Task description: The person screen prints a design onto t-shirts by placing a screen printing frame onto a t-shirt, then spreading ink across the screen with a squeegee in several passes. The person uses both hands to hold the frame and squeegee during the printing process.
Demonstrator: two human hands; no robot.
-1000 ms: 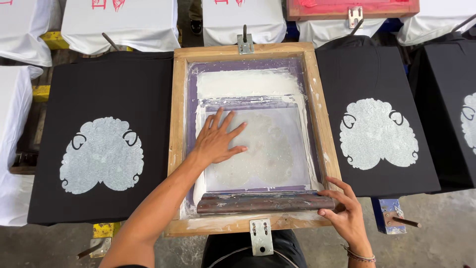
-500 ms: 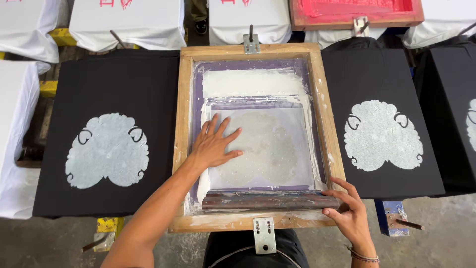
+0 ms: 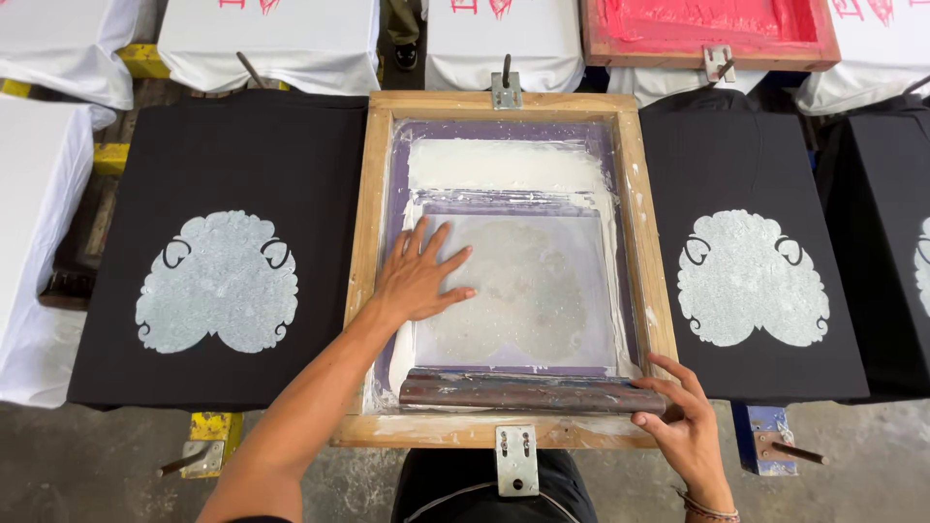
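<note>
Squeegee, a long dark ink-smeared bar (image 3: 531, 392), lies at the near end of the wooden-framed purple-mesh printing screen (image 3: 630, 242), right hand (image 3: 690, 431) curled on its end. Left hand (image 3: 418, 276) presses flat, fingers spread, on the mesh. White ink (image 3: 499, 165) sits far; black shirts (image 3: 223, 252) either side already printed.

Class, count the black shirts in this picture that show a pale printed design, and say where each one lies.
3. One black shirt lies left of the wooden screen frame, one lies right of it, and a third is cut off at the right edge. More may lie hidden.
</note>
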